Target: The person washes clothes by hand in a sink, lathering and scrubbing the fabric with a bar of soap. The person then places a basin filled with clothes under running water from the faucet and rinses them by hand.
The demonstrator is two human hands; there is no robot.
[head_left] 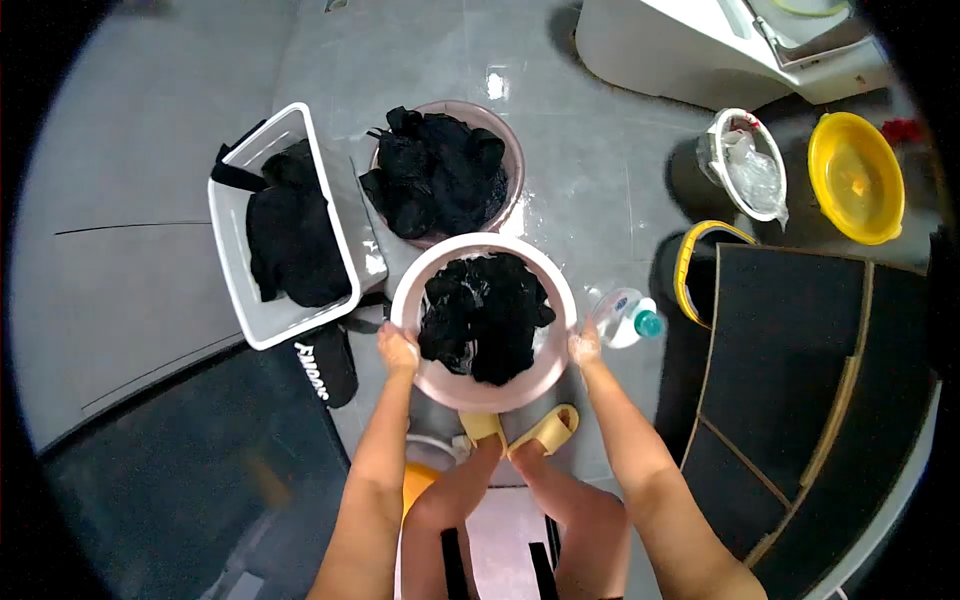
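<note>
A pale pink basin (562,290) stands on the floor in front of my feet, with wet black clothes (485,320) and some suds inside. My left hand (398,348) is closed on the left side of its rim. On the opposite side, my right hand (584,346) grips the rim, some suds on the fingers. Close beside that hand is a clear plastic bottle (622,318) with a teal cap. Behind the basin, a second pinkish basin (510,140) is heaped with black clothes (435,170).
Left of the basins, a white laundry basket (325,170) holds black clothes; a black item with white lettering (325,365) lies below it. To the right are a lined bin (712,160), a yellow basin (855,130), a yellow-rimmed bucket (685,275) and a dark panelled object (780,370).
</note>
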